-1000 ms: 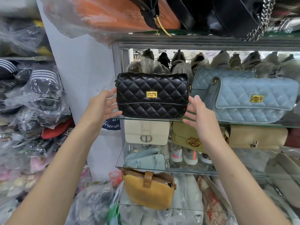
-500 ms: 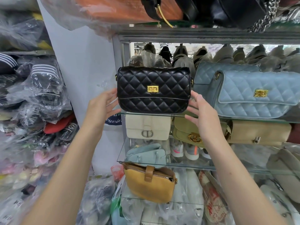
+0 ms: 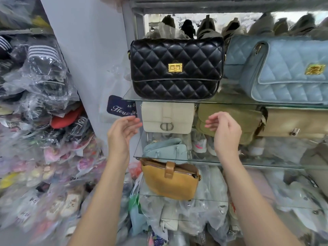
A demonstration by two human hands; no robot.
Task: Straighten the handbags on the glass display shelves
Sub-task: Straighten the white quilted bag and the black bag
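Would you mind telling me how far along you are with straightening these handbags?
Done: the black quilted bag stands square on the top glass shelf. In hand: nothing held; the left hand and right hand hover open either side of the cream bag. Left: the mustard bag below sits tilted.

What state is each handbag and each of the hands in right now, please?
Black quilted bag: upright on the top glass shelf, flap clasped.
Light blue quilted bag: tilted, flap closed.
Cream bag: upright, flap closed.
Mustard bag: tilted.
Left hand: open, holding nothing.
Right hand: loosely curled, holding nothing.
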